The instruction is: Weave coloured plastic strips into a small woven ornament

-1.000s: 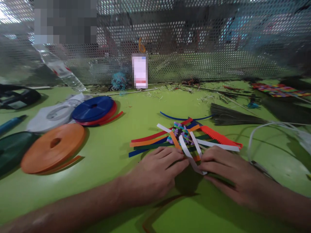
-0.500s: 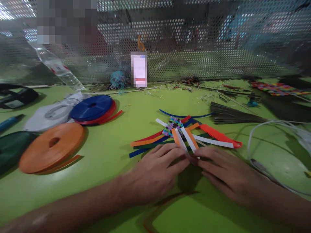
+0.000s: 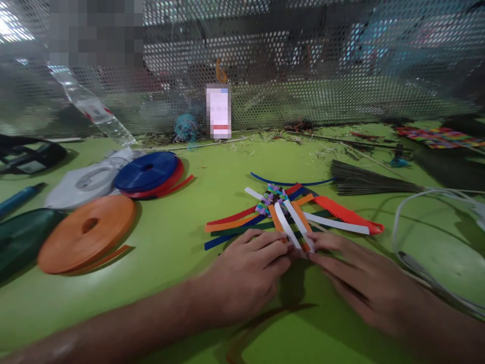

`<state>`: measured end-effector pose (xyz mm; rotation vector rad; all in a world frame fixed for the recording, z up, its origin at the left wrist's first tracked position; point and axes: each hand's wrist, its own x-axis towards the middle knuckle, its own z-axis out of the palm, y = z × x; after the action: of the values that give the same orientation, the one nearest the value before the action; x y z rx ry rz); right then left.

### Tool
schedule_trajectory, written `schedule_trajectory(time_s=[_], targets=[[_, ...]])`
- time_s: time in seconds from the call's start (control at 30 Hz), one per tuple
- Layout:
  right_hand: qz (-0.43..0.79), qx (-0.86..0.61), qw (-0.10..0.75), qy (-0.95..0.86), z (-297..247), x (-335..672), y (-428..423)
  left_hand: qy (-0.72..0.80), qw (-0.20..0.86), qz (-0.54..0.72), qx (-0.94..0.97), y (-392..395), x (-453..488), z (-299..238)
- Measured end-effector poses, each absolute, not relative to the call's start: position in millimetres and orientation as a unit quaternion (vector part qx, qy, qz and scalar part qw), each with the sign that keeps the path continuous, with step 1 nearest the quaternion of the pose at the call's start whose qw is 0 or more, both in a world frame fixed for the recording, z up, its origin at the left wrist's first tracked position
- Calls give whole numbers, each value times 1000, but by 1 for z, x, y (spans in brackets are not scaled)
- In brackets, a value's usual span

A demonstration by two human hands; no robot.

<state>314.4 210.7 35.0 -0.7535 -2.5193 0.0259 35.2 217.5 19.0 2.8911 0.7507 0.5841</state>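
A small woven patch of coloured plastic strips (image 3: 276, 199) lies on the green table (image 3: 212, 182), with loose red, orange, blue, green and white strip ends fanning out from it. My left hand (image 3: 246, 270) and my right hand (image 3: 356, 280) rest side by side at the near edge of the weave. Their fingertips meet at the near ends of the white strips (image 3: 293, 230) and pinch them against the table. Both hands are closed on these strip ends.
Reels of strip lie at the left: an orange reel (image 3: 85, 235), a blue reel over a red one (image 3: 147, 171), a white reel (image 3: 89, 179), a dark green reel (image 3: 20, 237). A dark bundle of thin sticks (image 3: 364, 182) and a white cable (image 3: 428, 242) lie at the right. A perforated metal screen (image 3: 303, 76) closes the back.
The white strip ends were flattened and drawn toward the near side of the weave. Both hands slid slightly, keeping their fingertips together at the strip ends.
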Motion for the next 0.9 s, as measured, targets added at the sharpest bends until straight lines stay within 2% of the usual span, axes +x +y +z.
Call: schedule_trajectory(time_s=[0.33,0.73,0.9], targets=[[38,-255,241,-936,40,322,213,250,86,183,947,220,39,23],[43,-218,248,-943,43,318,213,238,63,205,947,217,36,25],[91,-238,234,-938,35,327,215,227,58,216,948,217,35,26]])
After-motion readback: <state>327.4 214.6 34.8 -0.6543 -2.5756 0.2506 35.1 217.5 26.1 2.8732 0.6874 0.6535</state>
